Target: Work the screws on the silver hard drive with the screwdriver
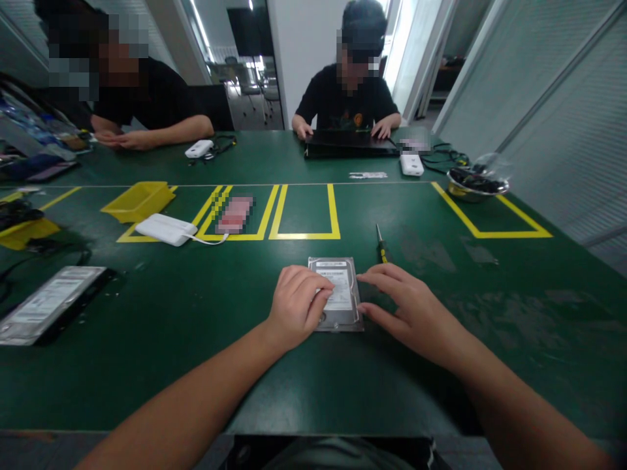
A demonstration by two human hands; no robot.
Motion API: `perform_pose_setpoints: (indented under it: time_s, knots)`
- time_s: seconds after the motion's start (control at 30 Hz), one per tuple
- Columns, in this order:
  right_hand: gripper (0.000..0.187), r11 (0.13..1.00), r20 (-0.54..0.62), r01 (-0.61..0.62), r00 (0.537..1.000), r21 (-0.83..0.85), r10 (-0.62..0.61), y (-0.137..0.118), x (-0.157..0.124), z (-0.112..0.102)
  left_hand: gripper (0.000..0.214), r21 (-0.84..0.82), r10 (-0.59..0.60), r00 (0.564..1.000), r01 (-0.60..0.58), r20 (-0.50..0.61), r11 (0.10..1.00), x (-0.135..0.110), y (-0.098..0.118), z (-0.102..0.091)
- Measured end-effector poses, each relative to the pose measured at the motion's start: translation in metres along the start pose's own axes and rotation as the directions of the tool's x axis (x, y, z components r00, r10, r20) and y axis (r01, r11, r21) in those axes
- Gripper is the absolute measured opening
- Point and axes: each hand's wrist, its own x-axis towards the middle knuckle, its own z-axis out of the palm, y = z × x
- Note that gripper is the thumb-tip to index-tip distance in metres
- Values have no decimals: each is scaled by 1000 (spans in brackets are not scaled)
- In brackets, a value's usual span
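A silver hard drive (347,277) with a white label lies flat on the green table in front of me. My left hand (298,303) rests over its left side, thumb and fingertips pinched together above the label. Whatever those fingertips may hold is hidden or too small to name. At the drive's right edge is my right hand (399,303), its thumb and fingers apart and the tips at or close to the edge. Just beyond that hand a screwdriver (381,247) with a black-and-yellow handle lies with its tip pointing away.
Another hard drive (53,297) lies at the left. Farther off are a yellow bin (140,201), a white power bank (165,229) cabled to a phone (236,215), and a metal bowl (477,186) of dark parts. Two people sit across the table, one handling a black laptop (350,142).
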Motion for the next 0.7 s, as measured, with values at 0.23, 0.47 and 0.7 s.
perform_pose_setpoints:
  time_s: [0.23,0.47,0.7]
  knots:
    - [75,999,165,-48,985,10,45,26,-8,5,6,-9,-19,1000,19,18,1000,2,-2,2]
    - [99,999,229,-9,973,44,-1,41,-9,18,8,34,-32,999,31,22,999,4,-1,1]
    - [97,998,238,40,971,-56,-25,47,-6,24,7,-2,-39,998,39,57,999,4,-2,1]
